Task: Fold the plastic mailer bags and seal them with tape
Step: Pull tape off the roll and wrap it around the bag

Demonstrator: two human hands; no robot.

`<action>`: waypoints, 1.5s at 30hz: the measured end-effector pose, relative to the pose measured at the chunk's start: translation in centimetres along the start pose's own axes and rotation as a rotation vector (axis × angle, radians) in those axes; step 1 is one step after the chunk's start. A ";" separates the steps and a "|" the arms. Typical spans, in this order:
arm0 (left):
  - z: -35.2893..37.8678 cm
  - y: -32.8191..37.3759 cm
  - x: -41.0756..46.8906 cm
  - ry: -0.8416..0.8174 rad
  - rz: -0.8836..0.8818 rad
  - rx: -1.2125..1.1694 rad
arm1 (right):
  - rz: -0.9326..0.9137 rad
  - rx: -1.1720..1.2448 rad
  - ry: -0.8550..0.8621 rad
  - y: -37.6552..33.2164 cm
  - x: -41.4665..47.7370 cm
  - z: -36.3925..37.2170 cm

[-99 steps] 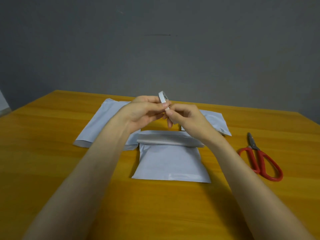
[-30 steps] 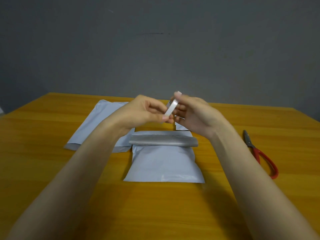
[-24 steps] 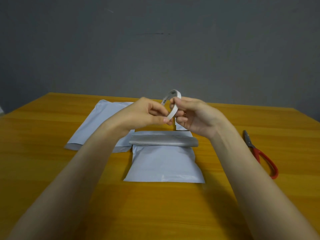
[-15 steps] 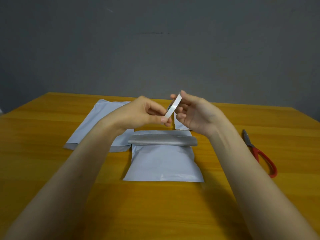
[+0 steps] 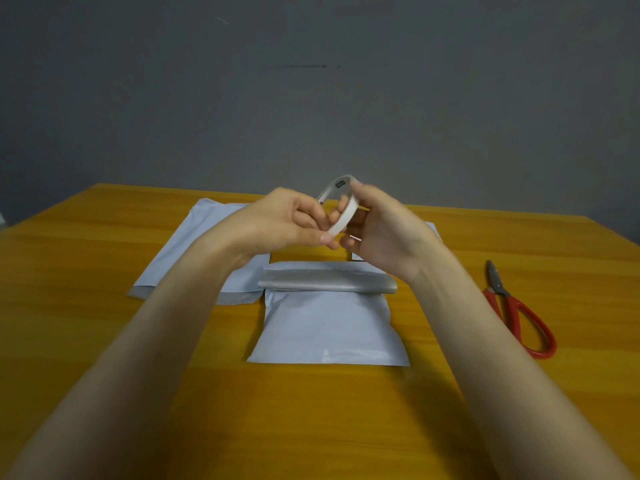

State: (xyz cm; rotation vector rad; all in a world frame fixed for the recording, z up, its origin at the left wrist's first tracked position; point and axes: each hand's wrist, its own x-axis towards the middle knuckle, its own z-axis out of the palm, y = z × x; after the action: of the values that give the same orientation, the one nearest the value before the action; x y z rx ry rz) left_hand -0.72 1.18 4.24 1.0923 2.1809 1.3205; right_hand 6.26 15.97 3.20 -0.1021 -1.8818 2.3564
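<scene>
From the head camera, the only view there is, both hands are raised together over the far part of the orange table [image 5: 104,341]. Between them is a thin white tape roll [image 5: 347,213], held on edge and tilted, its top leaning away to the right. The left hand [image 5: 284,223] pinches the roll's lower rim with thumb and forefinger, while the right hand [image 5: 388,233] has its fingers curled round the ring, thumb near the top. I cannot tell whether a loose end has been lifted; nothing hangs free. The folded mailer bag [image 5: 329,327] lies flat directly below the fingers and on the person's side of them, its grey rolled flap [image 5: 325,284] running left to right, so I'd judge a strip has to cross that flap, front to back. Both hands look about equally near it. 2 more mailers lie beyond: 1 flat to the left [image 5: 194,244], 1 mostly hidden behind the right hand [image 5: 434,230]. Red scissors [image 5: 519,317] rest on the right, nearer the right hand.
</scene>
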 end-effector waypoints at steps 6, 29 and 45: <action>0.1 0.0 0.1 0.195 -0.025 -0.042 | -0.052 0.126 -0.079 0.1 0.0 0.8; 0.6 0.4 0.2 0.299 0.300 0.799 | -0.215 -0.661 0.056 0.1 -0.1 -0.6; -0.7 -0.2 0.1 0.352 0.328 0.372 | -0.209 -0.296 -0.419 -0.2 -1.0 -1.1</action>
State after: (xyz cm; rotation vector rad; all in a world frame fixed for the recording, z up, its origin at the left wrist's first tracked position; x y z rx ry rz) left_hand -1.32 0.81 4.40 1.5061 2.6731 1.3539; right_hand 7.38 16.92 3.10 0.5756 -2.2806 2.0626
